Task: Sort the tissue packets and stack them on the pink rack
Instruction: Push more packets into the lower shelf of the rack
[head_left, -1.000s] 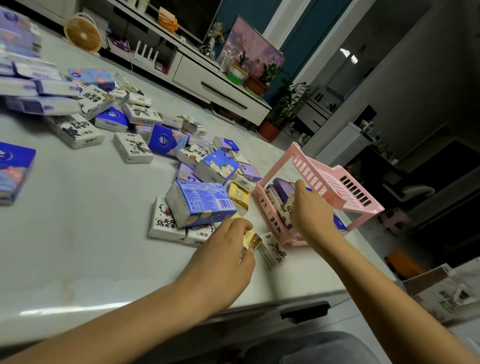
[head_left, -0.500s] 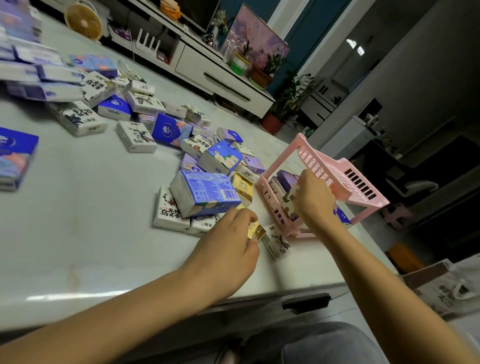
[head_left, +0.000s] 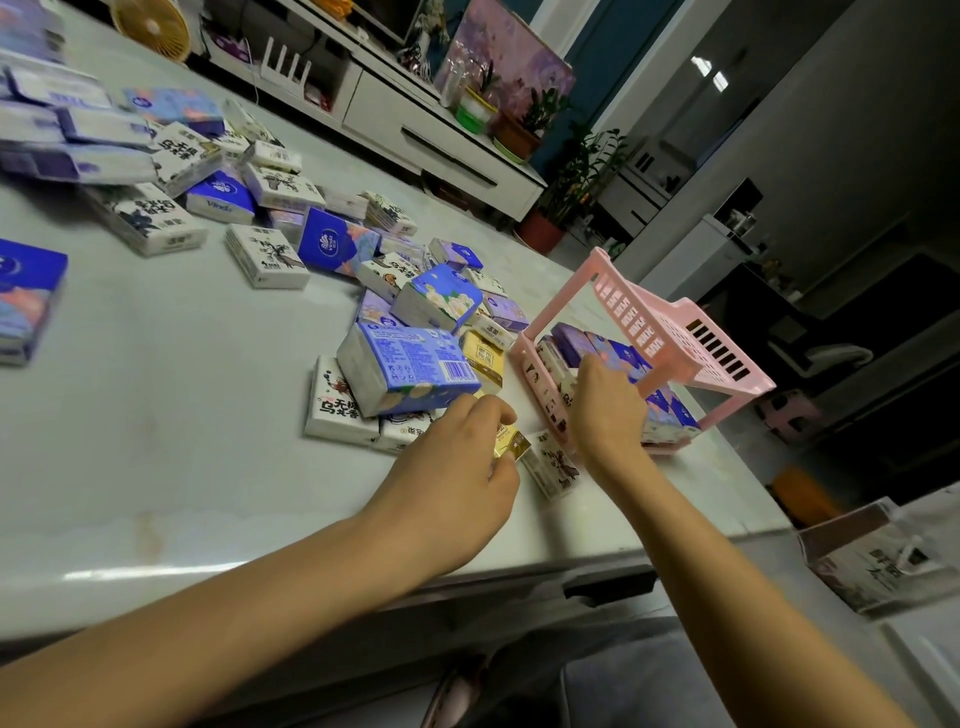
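Note:
The pink rack (head_left: 670, 332) stands near the table's right edge, with several purple and blue tissue packets (head_left: 576, 340) on its lower shelf. My right hand (head_left: 605, 410) reaches into that lower shelf and holds a white packet there. My left hand (head_left: 457, 467) grips a small yellow packet (head_left: 511, 444) on the table, just left of the rack. A white packet with dark print (head_left: 553, 467) lies between my hands. A big blue packet (head_left: 410, 366) tops a small pile beside my left hand.
Many more packets (head_left: 270, 254) lie scattered across the pale table (head_left: 156, 415) toward the far left. A yellow fan (head_left: 150, 23) sits at the back. An open carton (head_left: 883, 556) stands off the table's right edge, and a TV cabinet (head_left: 441, 135) lies beyond.
My right hand has sunk a little lower into the rack's bottom shelf. My left hand stays curled on the yellow packet. The view has shifted slightly.

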